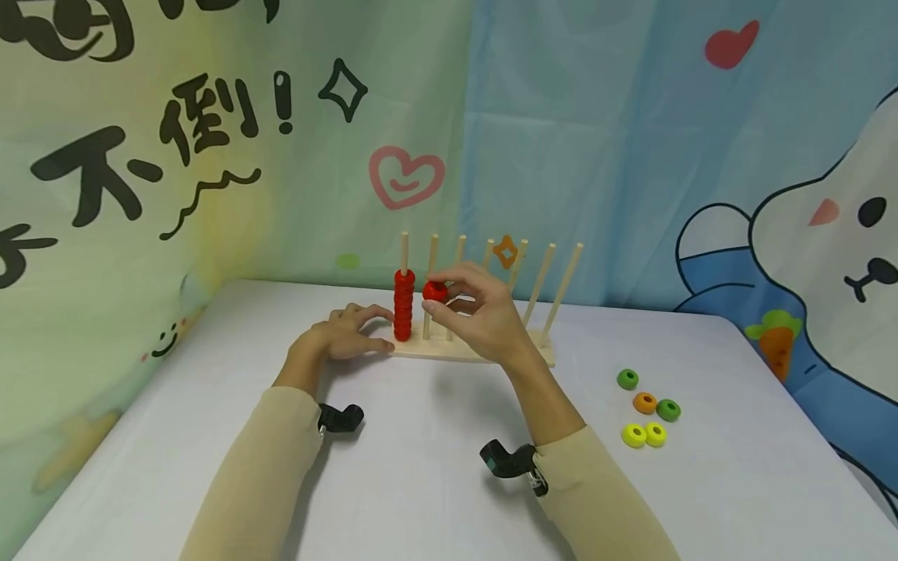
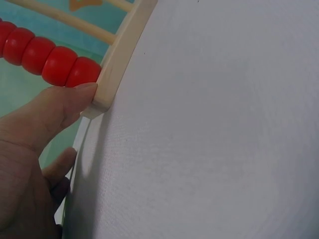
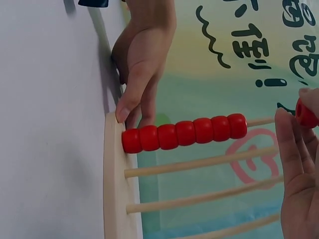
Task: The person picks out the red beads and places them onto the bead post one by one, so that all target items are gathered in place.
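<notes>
A wooden peg stand (image 1: pixel 449 352) has a row of upright pegs on a flat base. Several red beads (image 1: pixel 403 305) are stacked on its leftmost peg, whose top stays bare. My left hand (image 1: pixel 344 331) grips the left end of the base; its thumb (image 2: pixel 75 99) touches the wood beside the lowest bead. With thumb and fingertips, my right hand (image 1: pixel 484 312) pinches a single red bead (image 1: pixel 435 291), which in the head view overlaps the second peg. In the right wrist view that bead (image 3: pixel 304 115) appears off the pegs, at the right edge.
Loose beads lie on the white table (image 1: pixel 421 467) to the right: green beads (image 1: pixel 627 379), an orange bead (image 1: pixel 645 402) and yellow beads (image 1: pixel 634 435). A printed cloth backdrop (image 1: pixel 561 140) hangs behind the table. Black wrist cameras (image 1: pixel 508 460) are strapped to both sleeves.
</notes>
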The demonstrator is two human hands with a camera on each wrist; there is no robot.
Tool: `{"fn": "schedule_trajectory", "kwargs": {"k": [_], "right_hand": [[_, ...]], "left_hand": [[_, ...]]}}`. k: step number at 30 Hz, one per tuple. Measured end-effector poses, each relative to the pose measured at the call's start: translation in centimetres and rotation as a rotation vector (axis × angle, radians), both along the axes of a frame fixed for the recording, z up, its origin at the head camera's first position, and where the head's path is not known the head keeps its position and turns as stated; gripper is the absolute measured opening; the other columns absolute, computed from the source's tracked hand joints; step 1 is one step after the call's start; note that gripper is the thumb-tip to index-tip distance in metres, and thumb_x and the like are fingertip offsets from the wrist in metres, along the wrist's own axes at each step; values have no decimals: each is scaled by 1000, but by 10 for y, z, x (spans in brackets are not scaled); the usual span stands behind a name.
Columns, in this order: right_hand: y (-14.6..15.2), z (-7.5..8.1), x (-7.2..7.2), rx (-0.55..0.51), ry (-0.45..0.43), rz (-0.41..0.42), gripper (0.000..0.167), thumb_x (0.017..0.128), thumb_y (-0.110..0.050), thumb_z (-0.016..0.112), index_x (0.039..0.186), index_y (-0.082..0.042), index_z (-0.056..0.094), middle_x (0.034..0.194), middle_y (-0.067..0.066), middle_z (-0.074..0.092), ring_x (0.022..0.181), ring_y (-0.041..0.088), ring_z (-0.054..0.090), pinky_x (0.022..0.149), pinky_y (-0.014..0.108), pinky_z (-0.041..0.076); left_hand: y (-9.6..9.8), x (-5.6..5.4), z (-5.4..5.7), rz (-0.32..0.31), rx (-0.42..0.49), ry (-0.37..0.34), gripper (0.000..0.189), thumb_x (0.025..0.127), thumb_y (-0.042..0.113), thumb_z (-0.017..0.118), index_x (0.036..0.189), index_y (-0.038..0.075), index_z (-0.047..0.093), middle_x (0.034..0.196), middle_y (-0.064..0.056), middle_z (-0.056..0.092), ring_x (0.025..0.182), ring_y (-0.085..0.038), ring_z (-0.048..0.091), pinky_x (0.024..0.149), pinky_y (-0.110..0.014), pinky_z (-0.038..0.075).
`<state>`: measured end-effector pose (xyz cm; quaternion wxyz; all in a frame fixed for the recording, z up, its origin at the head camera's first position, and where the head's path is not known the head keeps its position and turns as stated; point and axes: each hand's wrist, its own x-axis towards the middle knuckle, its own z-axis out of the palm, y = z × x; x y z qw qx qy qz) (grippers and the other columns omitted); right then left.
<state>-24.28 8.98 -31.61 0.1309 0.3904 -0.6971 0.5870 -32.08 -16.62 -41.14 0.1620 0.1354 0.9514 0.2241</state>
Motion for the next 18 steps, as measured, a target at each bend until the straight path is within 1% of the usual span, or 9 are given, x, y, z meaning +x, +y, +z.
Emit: {"fn": "schedule_trajectory", "kwargs": {"k": [5, 11, 16, 18], "right_hand": [[-4, 4, -4, 20, 10, -5, 30, 85, 10, 69, 115, 9, 64, 110, 19, 60, 90, 36, 64, 78, 41, 58], [-9, 9, -11, -3, 3, -13, 31, 86, 11, 67, 117, 11, 62, 113, 21, 56, 94, 34, 63, 80, 38, 58], [-17, 11, -15, -35, 2, -45, 33, 86, 9, 69, 118, 8, 64, 119, 21, 57, 95, 35, 64, 78, 37, 58], [-22, 12, -17, -45, 7, -57, 34, 86, 9, 69, 120, 9, 63, 119, 21, 57, 95, 36, 65, 77, 38, 58]], "left_hand": [[3, -2, 2, -8, -3, 8, 65, 81, 70, 62, 139, 47, 43, 151, -10, 34, 134, -39, 31, 96, -70, 34], [6, -3, 3, -9, -5, 20, 63, 82, 68, 62, 139, 47, 42, 151, -9, 34, 134, -39, 31, 96, -70, 34], [1, -1, 3, -1, -9, -1, 65, 81, 67, 63, 139, 46, 43, 152, -10, 34, 135, -40, 30, 97, -71, 33], [-1, 0, 2, 3, -1, -9, 65, 81, 68, 64, 139, 46, 43, 152, -10, 33, 136, -40, 29, 97, -72, 32]]}}
